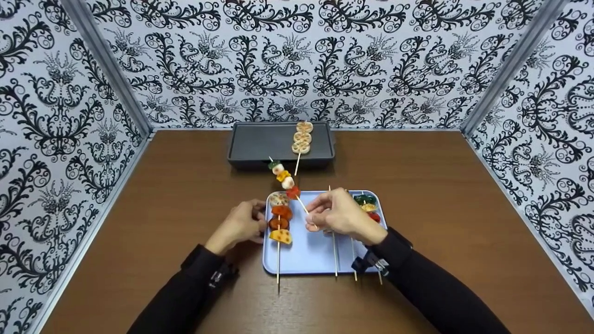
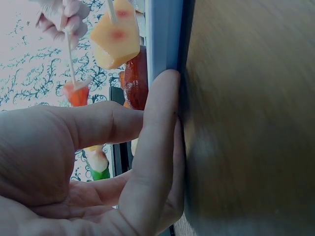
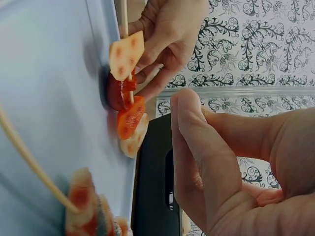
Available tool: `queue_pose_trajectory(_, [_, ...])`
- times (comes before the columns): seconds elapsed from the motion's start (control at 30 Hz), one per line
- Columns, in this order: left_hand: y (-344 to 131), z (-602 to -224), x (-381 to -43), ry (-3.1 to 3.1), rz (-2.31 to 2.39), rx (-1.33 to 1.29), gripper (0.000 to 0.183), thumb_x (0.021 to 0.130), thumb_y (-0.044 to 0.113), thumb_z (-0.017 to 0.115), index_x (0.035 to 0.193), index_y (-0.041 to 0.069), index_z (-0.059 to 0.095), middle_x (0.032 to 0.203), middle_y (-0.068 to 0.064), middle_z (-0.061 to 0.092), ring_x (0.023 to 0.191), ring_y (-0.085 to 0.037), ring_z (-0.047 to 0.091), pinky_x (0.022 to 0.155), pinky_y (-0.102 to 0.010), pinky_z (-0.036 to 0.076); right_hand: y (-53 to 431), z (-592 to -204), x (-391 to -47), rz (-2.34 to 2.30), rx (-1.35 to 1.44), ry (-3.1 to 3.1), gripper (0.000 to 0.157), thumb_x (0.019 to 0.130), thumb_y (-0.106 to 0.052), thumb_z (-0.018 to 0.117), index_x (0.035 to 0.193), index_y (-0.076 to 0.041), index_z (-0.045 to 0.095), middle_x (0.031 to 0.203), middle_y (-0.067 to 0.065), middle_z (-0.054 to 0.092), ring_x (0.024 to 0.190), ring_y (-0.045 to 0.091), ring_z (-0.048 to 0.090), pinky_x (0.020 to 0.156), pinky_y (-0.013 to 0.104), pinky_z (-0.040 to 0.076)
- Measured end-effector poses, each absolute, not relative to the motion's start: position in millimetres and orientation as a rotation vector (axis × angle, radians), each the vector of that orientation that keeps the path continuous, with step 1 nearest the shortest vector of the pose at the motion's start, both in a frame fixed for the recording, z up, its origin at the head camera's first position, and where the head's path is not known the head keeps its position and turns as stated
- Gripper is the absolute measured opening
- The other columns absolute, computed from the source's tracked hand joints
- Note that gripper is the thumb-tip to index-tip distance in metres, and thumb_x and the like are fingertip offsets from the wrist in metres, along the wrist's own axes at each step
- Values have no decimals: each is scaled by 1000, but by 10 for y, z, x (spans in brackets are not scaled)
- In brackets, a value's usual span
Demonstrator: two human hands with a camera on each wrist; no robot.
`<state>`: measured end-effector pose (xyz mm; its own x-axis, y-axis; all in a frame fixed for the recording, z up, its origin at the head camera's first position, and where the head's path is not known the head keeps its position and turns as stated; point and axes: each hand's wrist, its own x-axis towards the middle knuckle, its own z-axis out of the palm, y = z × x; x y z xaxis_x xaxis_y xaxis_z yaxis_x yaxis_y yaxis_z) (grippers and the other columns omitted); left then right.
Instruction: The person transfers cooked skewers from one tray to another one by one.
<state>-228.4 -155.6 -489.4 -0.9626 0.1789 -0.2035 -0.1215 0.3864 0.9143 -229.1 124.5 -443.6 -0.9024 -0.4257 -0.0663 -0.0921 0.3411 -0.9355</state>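
In the head view, my right hand (image 1: 341, 213) pinches the bare stick end of a skewer (image 1: 287, 182) between thumb and fingertips. The skewer tilts up and left above the tray, carrying red, white, yellow and green pieces. My left hand (image 1: 241, 225) holds the left rim of a pale blue tray (image 1: 301, 266), its fingertips against the outer edge in the left wrist view. Just inside that rim lies another skewer (image 1: 280, 236) with yellow, dark red, orange and pale pieces. More skewers (image 1: 335, 255) lie on the tray's right part, partly hidden by my right hand.
Behind the tray stands a dark grey rectangular grill pan (image 1: 264, 141). A skewer of lotus root slices (image 1: 302, 138) lies on its right side, the stick pointing toward me. Patterned walls (image 1: 297, 60) enclose the brown table (image 1: 185, 162) at the back and sides.
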Motion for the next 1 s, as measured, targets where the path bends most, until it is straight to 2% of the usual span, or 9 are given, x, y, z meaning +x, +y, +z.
queue_pose_trajectory(0.2, [-1560,-4896,-2277,2379,1613,47,58,87,-14,61,144,-3,55,98,-16,66,69,-28,69,59,-41,67,1301,-4507,-2216,-1725,-360,2084,29,90,5,78,114,16,66,95,25,69,80,28,76,76,38,68])
queue_pose_trajectory(0.5, [-1554,-4891,-2278,2369,1615,44,54,89,-10,63,142,-2,57,99,-16,64,75,-29,69,59,-41,67,1428,-4574,-2119,-1572,-411,2281,23,88,-5,83,107,5,74,90,15,73,84,22,70,68,25,62])
queue_pose_trajectory(0.7, [-1552,-4900,-2275,2376,1615,40,55,88,-11,64,142,-1,57,100,-17,64,76,-29,70,59,-41,67,1484,-4622,-2051,-1596,-396,2206,25,89,0,81,110,10,71,93,19,72,83,25,73,72,31,66])
queue_pose_trajectory(0.9, [-1549,-4897,-2274,2355,1632,28,58,87,-13,63,143,-2,56,100,-19,64,71,-30,68,59,-43,67,1533,-4647,-1967,-1509,-419,2314,21,88,-3,82,106,4,74,89,13,72,81,21,71,65,23,61])
queue_pose_trajectory(1.0, [-1546,-4893,-2277,2350,1635,20,59,86,-13,63,144,-1,56,101,-19,63,71,-30,68,60,-43,67,1550,-4652,-1918,-1535,-394,2288,21,88,0,81,106,6,73,88,13,72,79,21,72,66,26,63])
